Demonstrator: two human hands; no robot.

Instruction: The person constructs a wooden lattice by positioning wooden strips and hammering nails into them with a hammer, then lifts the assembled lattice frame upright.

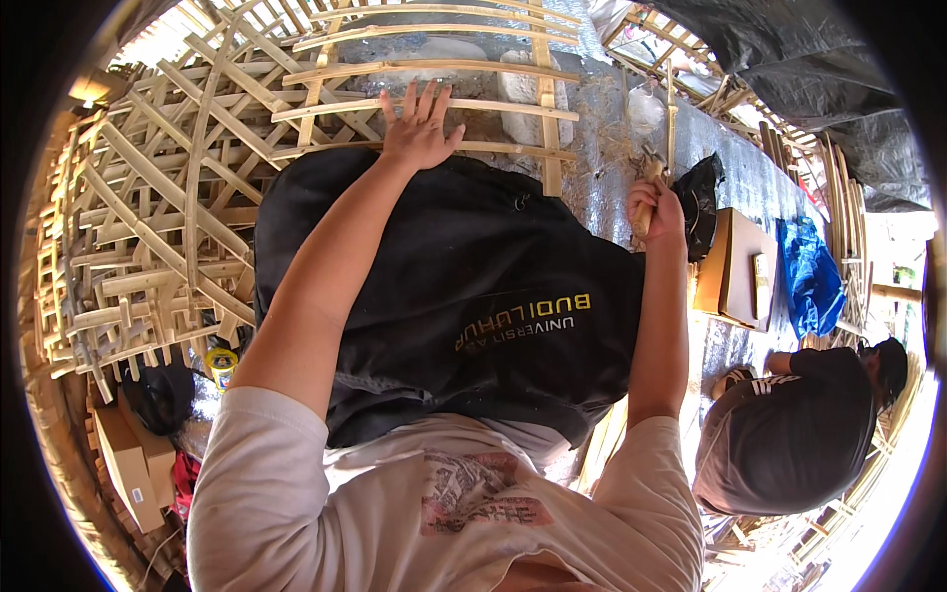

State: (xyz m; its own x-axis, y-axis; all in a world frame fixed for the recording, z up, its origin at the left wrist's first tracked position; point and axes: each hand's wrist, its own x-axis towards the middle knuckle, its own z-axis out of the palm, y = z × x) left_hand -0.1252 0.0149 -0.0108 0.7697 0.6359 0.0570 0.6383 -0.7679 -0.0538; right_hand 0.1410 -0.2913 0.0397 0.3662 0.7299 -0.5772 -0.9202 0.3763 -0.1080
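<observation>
My left hand [422, 133] lies with fingers spread on a bamboo slat frame [483, 105], whose thin cross slats sit on two uprights. Gripped in my right hand [659, 205], to the right of the frame, is a hammer [642, 219]; its wooden handle shows below my fist and its head above. The hammer is apart from the slats. A black cloth [464, 266] with printed lettering covers my lap and overlaps the near end of the frame.
Crisscrossed bamboo lattice panels [178, 187] are stacked at left. On the right are a black plastic bag [703, 202], a cardboard box [735, 261] and a blue plastic bag [811, 276]. A person in dark clothes [789, 434] bends down at the lower right. A yellow can [222, 365] stands at left.
</observation>
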